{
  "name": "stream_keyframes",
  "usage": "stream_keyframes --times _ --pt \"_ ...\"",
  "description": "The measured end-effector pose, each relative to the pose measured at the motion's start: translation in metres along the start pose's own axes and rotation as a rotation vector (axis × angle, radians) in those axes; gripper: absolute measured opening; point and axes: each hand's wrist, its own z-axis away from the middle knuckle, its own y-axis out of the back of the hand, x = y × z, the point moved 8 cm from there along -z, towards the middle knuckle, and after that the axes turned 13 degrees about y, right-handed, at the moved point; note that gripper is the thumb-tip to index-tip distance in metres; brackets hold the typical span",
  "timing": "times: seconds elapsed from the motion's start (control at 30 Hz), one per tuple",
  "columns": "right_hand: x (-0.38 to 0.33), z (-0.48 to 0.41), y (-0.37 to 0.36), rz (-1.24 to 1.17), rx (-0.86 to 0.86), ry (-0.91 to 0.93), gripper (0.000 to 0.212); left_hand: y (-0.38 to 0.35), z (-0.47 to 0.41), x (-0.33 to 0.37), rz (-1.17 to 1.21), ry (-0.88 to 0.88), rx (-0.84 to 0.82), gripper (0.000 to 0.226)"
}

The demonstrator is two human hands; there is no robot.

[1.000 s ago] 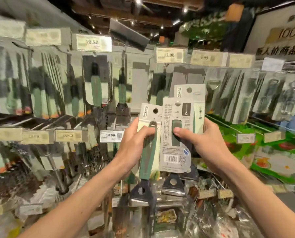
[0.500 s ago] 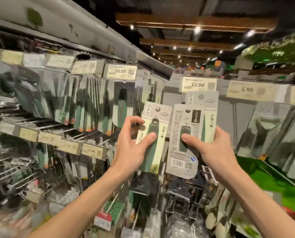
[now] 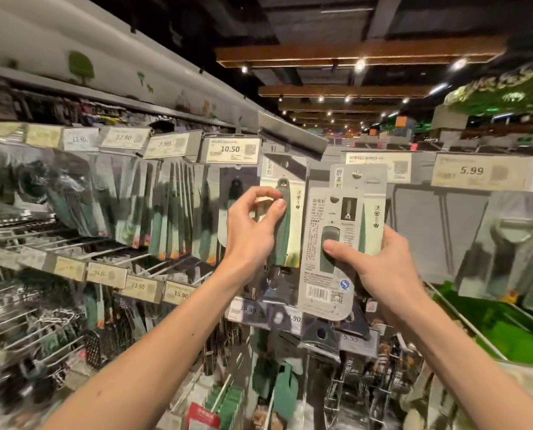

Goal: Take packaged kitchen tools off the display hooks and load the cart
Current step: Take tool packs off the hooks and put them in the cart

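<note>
Lifted higher, both hands [image 3: 252, 240] [image 3: 380, 265] hold packaged tools [image 3: 330, 243] upright, blades down.

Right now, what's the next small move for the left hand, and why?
Probably carry the green-handled pack across onto the two stacked packs. The left hand pinches it at the handle, close beside the stack in the grip of the right hand. Merging them would free a hand for more. No cart is in view, so loading looks premature.
</note>
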Motion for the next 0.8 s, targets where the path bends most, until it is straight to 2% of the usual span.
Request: stream_keyframes --times 0.27,0.4,0.5,0.67,0.8 --pt "0.009 -0.007 -0.009 0.042 0.072 0.01 0.033 -0.011 -0.025 -0.016 -0.053 -0.008 -0.065 0.013" --pt "0.007 -0.009 -0.01 0.071 0.081 0.03 0.036 -0.02 -0.039 -0.026 -0.153 0.003 -0.131 0.017" --pt "0.009 -0.009 -0.009 0.09 0.094 0.032 0.036 -0.024 -0.051 -0.036 -0.231 0.064 -0.166 0.011" --pt "0.01 -0.008 -0.009 0.137 0.104 0.023 0.037 -0.026 -0.058 -0.048 -0.292 0.168 -0.221 0.019" --pt "0.008 -0.005 -0.009 0.155 0.103 0.032 0.036 -0.032 -0.03 -0.033 -0.434 0.115 -0.354 0.044"
